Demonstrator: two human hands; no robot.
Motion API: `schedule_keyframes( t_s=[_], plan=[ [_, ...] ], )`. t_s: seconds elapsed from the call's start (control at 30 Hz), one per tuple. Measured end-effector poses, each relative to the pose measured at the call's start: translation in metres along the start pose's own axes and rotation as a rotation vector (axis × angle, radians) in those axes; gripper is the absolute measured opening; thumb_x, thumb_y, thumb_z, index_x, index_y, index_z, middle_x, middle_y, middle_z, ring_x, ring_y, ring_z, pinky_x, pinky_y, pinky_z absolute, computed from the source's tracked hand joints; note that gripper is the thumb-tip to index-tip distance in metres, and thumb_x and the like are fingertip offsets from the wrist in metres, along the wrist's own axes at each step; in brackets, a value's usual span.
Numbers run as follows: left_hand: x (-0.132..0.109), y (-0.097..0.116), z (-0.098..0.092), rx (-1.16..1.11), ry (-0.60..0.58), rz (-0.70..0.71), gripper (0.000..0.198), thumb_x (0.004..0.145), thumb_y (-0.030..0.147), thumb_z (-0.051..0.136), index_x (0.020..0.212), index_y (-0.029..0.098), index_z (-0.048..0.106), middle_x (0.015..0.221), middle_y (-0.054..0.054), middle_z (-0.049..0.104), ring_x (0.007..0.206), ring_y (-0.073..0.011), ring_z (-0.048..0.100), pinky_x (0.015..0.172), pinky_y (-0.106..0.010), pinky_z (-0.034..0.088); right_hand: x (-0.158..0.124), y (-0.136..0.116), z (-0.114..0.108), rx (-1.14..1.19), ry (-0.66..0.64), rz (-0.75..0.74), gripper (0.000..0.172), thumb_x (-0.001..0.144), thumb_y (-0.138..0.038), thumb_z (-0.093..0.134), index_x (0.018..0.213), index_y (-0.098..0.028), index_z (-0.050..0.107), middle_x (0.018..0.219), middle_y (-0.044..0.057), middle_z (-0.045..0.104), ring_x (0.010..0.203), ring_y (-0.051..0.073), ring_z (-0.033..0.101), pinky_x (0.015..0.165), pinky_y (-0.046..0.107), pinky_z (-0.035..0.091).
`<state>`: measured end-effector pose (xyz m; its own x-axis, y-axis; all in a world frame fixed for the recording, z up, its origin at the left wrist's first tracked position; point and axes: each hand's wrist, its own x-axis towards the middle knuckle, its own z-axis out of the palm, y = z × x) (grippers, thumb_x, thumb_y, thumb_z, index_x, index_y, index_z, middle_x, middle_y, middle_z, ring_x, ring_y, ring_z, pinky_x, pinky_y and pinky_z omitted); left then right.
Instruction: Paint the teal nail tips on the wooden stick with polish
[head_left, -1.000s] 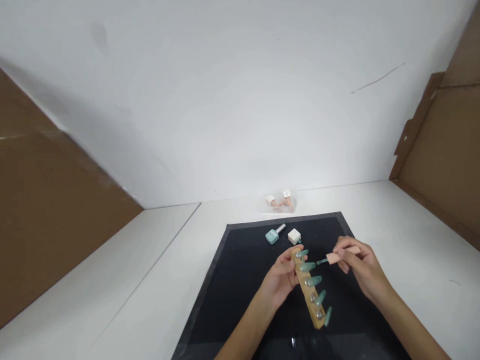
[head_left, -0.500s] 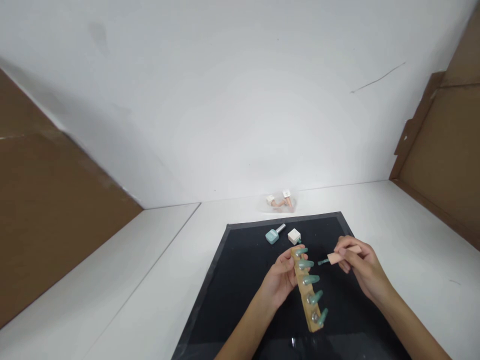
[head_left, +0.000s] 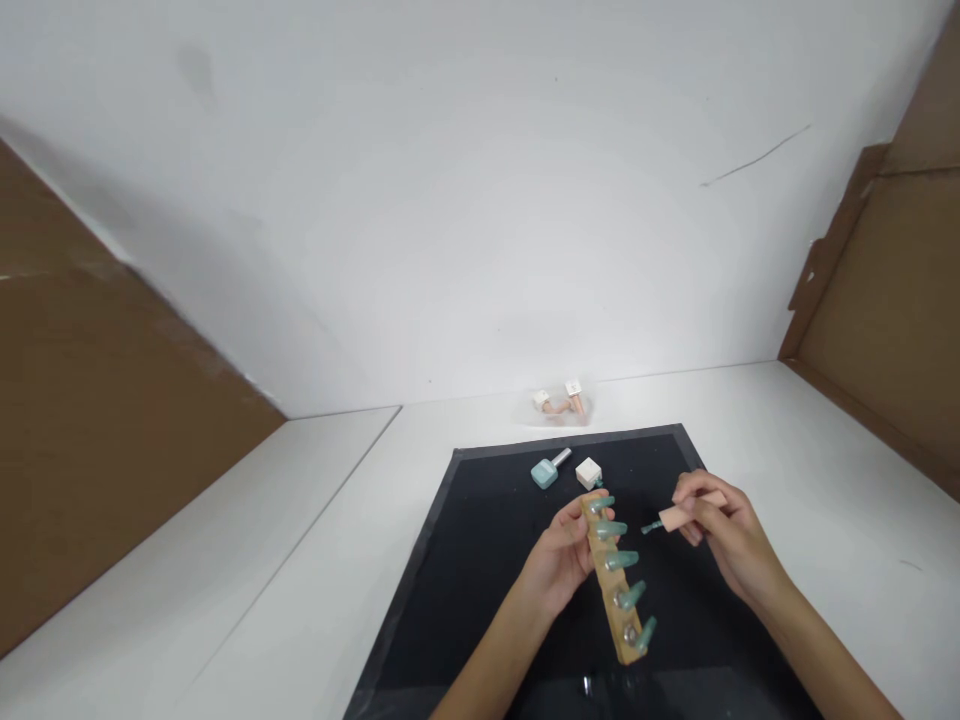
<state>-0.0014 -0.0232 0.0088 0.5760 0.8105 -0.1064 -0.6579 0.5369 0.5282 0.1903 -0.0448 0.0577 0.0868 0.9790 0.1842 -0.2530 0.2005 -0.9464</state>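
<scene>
A wooden strip [head_left: 609,590] carries several green nail tips [head_left: 622,560] that point to the right. My left hand [head_left: 564,560] is closed round the strip's upper end. To the right, my right hand [head_left: 711,515] pinches the pale pink handle of a polish brush [head_left: 675,517]. The green-coated bristles point left, a small gap away from the nail tips. Beyond the strip, a white square bottle [head_left: 588,473] shows green at its neck, and a light blue bottle with a silver cap [head_left: 545,473] lies to its left.
A black mat [head_left: 465,560] lies on the white table [head_left: 315,530]. Behind the mat, a clear tray [head_left: 559,418] holds white and pink pieces. Brown cardboard panels stand at the left [head_left: 112,420] and right [head_left: 892,300], and a white wall [head_left: 480,200] rises behind.
My right hand has shifted slightly to the right with the brush, so the bristles are a bit farther from the nail tips. My left hand and the strip look almost unmoved.
</scene>
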Motion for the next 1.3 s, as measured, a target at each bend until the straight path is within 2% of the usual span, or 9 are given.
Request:
schedule_keyframes(
  t_s=[0.33, 0.73, 1.0, 1.3],
  plan=[
    [-0.0003, 0.0022, 0.0046, -0.007, -0.028, -0.005, 0.038, 0.063, 0.018, 0.076, 0.098, 0.012, 0.064, 0.083, -0.003, 0.071, 0.069, -0.0134, 0.068, 0.062, -0.019, 0.051, -0.0004, -0.0033, 0.0022, -0.014, 0.037, 0.017, 0.013, 0.069, -0.027, 0.064, 0.06, -0.017, 0.061, 0.051, -0.004, 0.047, 0.038, 0.007, 0.038, 0.037, 0.022, 0.03],
    [-0.002, 0.0027, 0.008, -0.015, 0.015, 0.007, 0.037, 0.06, 0.018, 0.078, 0.095, 0.013, 0.066, 0.08, -0.003, 0.072, 0.068, -0.0145, 0.068, 0.06, -0.02, 0.052, 0.0003, -0.0058, 0.005, 0.0, 0.085, 0.054, 0.015, 0.067, -0.028, 0.062, 0.058, -0.018, 0.057, 0.048, -0.005, 0.042, 0.038, 0.007, 0.033, 0.036, 0.021, 0.029],
    [-0.0022, 0.0024, 0.0072, -0.003, 0.005, 0.003, 0.036, 0.063, 0.018, 0.077, 0.097, 0.013, 0.065, 0.082, -0.003, 0.071, 0.07, -0.0144, 0.067, 0.062, -0.021, 0.051, -0.0008, -0.0054, 0.0027, -0.062, 0.064, 0.05, 0.017, 0.066, -0.026, 0.055, 0.052, -0.019, 0.05, 0.047, -0.005, 0.039, 0.039, 0.008, 0.035, 0.036, 0.021, 0.028],
    [-0.0001, 0.001, 0.005, -0.004, 0.007, 0.002, 0.036, 0.064, 0.017, 0.075, 0.098, 0.012, 0.063, 0.082, -0.005, 0.071, 0.071, -0.0155, 0.067, 0.061, -0.022, 0.051, -0.0007, -0.0061, 0.0012, -0.146, 0.046, 0.023, 0.015, 0.063, -0.023, 0.055, 0.049, -0.018, 0.055, 0.046, -0.003, 0.047, 0.038, 0.009, 0.04, 0.037, 0.021, 0.032]
  ],
)
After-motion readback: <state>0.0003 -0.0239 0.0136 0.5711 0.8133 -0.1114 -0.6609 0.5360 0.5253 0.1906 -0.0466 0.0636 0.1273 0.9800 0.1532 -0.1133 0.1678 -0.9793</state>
